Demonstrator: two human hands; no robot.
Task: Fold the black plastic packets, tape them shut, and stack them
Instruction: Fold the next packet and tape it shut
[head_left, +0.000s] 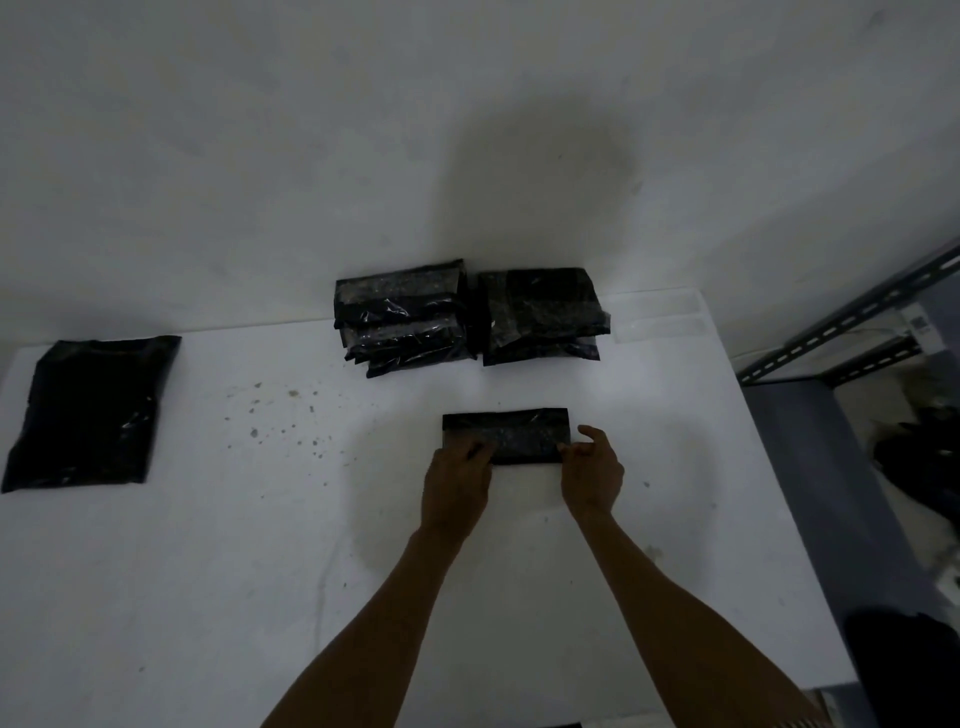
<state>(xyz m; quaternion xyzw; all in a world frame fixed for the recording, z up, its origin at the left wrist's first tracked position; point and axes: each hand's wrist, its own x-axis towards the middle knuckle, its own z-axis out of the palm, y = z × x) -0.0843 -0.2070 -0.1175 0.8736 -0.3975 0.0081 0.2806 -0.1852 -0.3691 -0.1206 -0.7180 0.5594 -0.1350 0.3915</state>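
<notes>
A folded black plastic packet (511, 428) lies on the white table (208, 545) in front of me. My left hand (457, 480) rests on its near left corner with fingers curled down onto it. My right hand (592, 470) pinches the packet's near right edge, thumb raised beside it. Two stacks of folded, taped black packets stand against the wall: the left stack (402, 317) and the right stack (543, 314). An unfolded black packet (91, 413) lies flat at the table's far left.
Strips of clear tape (660, 314) lie near the table's back right corner. A grey metal shelf frame (852, 332) stands to the right of the table, with dark items below it. The white wall rises directly behind the stacks.
</notes>
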